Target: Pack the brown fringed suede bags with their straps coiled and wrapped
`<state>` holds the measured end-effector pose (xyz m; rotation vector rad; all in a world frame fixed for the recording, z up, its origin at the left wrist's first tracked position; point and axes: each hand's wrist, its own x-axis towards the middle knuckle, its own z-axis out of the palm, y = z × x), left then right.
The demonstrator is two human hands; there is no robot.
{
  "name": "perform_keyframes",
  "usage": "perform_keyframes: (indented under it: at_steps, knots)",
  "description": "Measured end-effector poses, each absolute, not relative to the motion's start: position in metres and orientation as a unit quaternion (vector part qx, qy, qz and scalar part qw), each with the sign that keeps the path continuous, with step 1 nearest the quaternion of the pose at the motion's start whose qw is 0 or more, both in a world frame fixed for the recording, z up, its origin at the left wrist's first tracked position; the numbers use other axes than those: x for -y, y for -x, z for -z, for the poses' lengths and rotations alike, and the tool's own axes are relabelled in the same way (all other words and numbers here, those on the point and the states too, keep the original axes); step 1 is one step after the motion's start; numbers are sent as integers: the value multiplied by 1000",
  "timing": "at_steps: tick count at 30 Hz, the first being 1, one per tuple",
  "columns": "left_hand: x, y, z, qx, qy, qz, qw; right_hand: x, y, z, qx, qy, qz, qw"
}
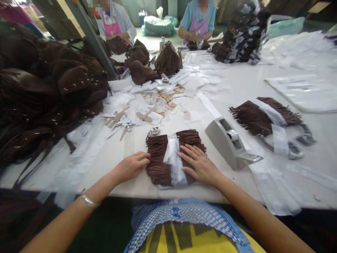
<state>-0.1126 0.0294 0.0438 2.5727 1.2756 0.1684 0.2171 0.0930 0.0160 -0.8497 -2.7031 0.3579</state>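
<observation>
A brown fringed suede bag (158, 158) lies flat on the white table (237, 88) right in front of me, with a strip of white wrapping paper (175, 158) running across its middle. My left hand (133, 165) rests at the bag's left edge, its fingers curled and pinching the fringe. My right hand (198, 163) lies flat and open on the right half of the bag, fingers pointing at the paper strip.
A grey tape dispenser (230, 142) stands just right of the bag. Another wrapped fringed bag (265, 117) lies further right. A big heap of brown bags (47, 95) fills the left. Paper scraps (147, 105) litter the middle. Two other people (198, 21) work at the far end beside a stack of wrapped bags (242, 33).
</observation>
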Motion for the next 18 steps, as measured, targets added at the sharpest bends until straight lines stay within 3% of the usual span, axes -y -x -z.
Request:
perform_keyframes:
  at_steps: [7,12,18]
  knots:
    - [-4,127,-40,-557,-826,-64,46,-89,-223,-18,945,284,-105,124]
    - [-11,113,-28,-663,-736,-111,79,-86,-224,-18,945,286,-97,128]
    - [-19,105,-17,-679,-722,-115,65,-86,-223,-15,945,285,-92,134]
